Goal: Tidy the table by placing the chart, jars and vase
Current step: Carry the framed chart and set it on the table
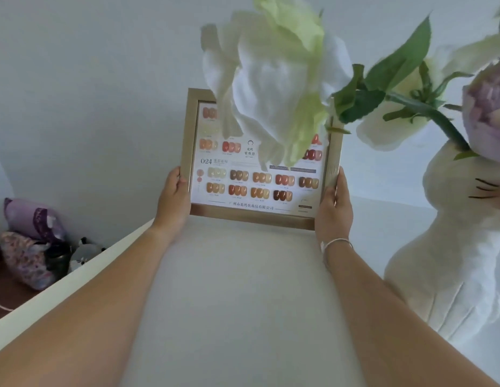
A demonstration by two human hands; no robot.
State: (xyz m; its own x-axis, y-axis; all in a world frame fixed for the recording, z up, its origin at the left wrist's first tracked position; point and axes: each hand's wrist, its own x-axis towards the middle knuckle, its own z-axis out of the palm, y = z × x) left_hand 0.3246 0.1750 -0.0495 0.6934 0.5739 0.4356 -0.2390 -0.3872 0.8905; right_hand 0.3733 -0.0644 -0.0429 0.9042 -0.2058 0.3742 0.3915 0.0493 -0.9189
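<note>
**Chart held upright at back of worktop**

Hands on both sides of the framed chart [257, 174]: left hand [173, 202] wrapped round the frame's left edge, right hand [334, 210] clamped on the right edge, thumbs to the front. Both closed on it. Chart stands upright w/ its bottom edge at or just on the white worktop [243, 289], close to the pale wall [89, 93] behind; can't tell if it's actually leaning on the wall. It shows rows of nail colour swatches, oranges, browns & reds, in a gold-toned frame.

White vase [449, 247], curvy, stands on the worktop to the right of the chart, just beside the right forearm. Flowers from it hang across the view: a big white-green bloom [276, 88] covers the chart's top part, green leaves [382, 79] next to it, a purple bud [488, 107] at far right.

Thin silver bracelet [336, 243] on the right wrist.

Off the worktop's left edge, lower down: a purple floral bag [31, 247] & some small dark things, too blurry to make out.
</note>
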